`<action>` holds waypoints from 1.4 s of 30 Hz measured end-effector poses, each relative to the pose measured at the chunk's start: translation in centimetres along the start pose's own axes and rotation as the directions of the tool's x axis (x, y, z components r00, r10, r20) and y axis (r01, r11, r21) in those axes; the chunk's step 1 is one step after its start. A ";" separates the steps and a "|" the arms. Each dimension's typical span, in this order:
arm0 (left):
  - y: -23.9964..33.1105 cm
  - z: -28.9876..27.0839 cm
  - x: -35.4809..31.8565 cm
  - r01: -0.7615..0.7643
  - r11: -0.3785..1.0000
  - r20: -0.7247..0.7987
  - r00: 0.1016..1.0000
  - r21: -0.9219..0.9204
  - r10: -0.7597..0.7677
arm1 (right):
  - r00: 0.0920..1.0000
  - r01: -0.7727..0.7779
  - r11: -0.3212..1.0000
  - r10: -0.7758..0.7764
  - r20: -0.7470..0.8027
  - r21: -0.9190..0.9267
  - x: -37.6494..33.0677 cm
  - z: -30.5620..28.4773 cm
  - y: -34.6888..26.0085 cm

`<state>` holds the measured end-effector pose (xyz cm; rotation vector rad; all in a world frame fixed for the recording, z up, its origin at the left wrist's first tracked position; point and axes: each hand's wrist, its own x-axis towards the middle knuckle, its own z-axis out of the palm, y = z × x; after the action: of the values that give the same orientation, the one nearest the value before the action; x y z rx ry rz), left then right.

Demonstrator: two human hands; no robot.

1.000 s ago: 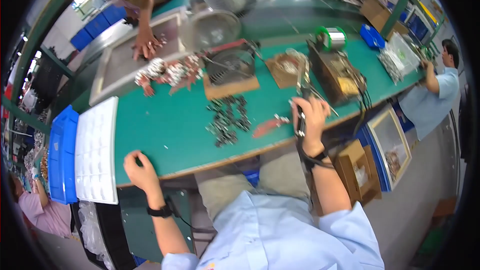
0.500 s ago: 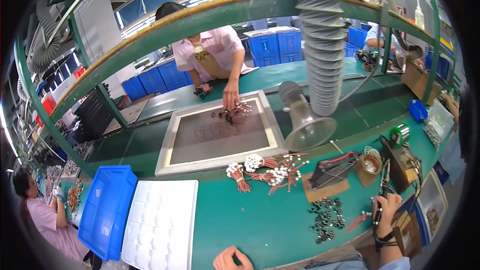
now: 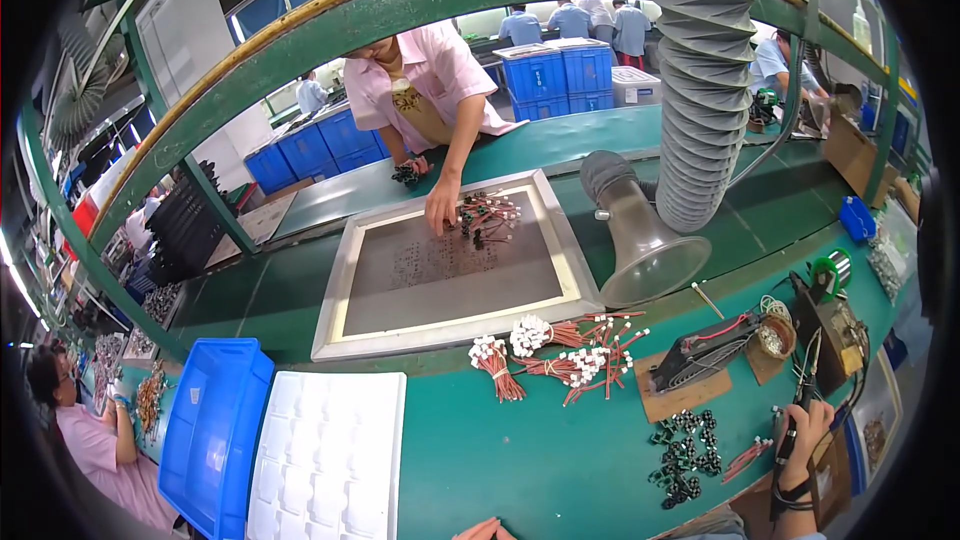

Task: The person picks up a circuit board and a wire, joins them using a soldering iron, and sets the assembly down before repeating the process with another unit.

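My right hand (image 3: 808, 430) is closed around a dark-handled soldering iron (image 3: 806, 392), its thin end pointing up and away. A black band circles that wrist. Left of this hand lie a few red wires (image 3: 748, 458) and a cluster of small black-and-green parts (image 3: 686, 455). Only some fingers of my left hand (image 3: 484, 530) show at the lower edge; the rest is cut off, so its grip is hidden. Bundles of red wires with white connectors (image 3: 545, 355) lie farther off on the green bench (image 3: 470, 440).
A blue bin (image 3: 215, 430) and a white moulded tray (image 3: 325, 455) stand at left. Beyond is a framed screen (image 3: 450, 265), where a co-worker's hand (image 3: 443, 202) reaches beside wired parts. A fume hood (image 3: 655, 265), a solder spool (image 3: 832, 273) and a black stand (image 3: 700, 355) are at right.
The whole view has shifted slightly. My left hand has slipped mostly below the lower edge. My right hand still holds the iron; the co-worker's hand has moved left, off the wired parts.
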<state>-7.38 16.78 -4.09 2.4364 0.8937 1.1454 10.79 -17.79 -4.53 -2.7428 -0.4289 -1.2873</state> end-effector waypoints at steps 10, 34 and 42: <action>-0.3 0.0 -0.4 0.002 1.000 -0.024 1.000 0.000 -0.002 | 1.000 -0.008 1.000 0.008 0.006 0.018 0.0 -0.6 -0.1; -0.3 0.0 -0.4 -0.008 0.999 -0.098 0.995 -0.031 0.005 | 0.999 -0.004 0.997 0.001 0.035 0.072 -0.4 -0.1 0.4; -2.2 0.8 -5.9 -0.126 0.967 -0.335 0.941 -0.222 0.045 | 0.999 -0.031 0.990 0.026 0.040 0.141 0.0 -0.8 0.5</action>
<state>-10.47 14.61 -9.13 2.1425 0.6889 1.6237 10.38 -18.39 -4.01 -2.6491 -0.4635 -1.1527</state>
